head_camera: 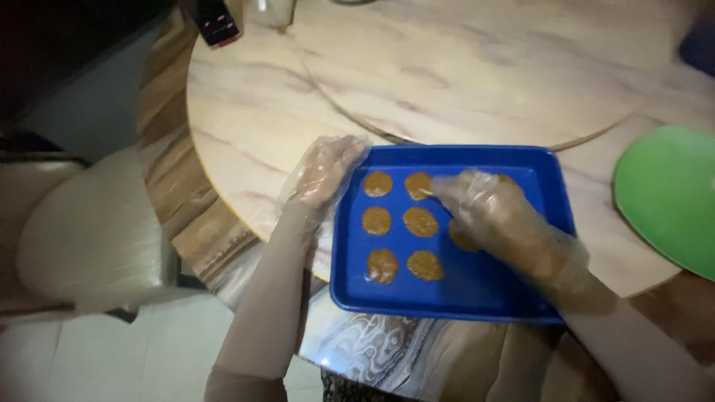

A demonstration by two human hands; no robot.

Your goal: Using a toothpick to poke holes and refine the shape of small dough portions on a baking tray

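Observation:
A blue rectangular tray (pixel 484 294) lies near the front edge of a round marble table. Several flat brown rounds of dough (pixel 421 221) sit on it in rows. My left hand (pixel 324 173), in a clear plastic glove, rests against the tray's upper left corner with its fingers spread. My right hand (pixel 499 216), also gloved, hovers over the tray's middle and its fingertips touch the top round (pixel 417 184) in the second column. Some rounds lie partly hidden under that hand.
A green plate (pixel 666 197) sits at the right edge of the table. A raised round turntable (pixel 477 67) fills the table's middle. A dark phone-like object (pixel 216 22) lies at the far left rim. A cream padded chair (pixel 89 231) stands left of the table.

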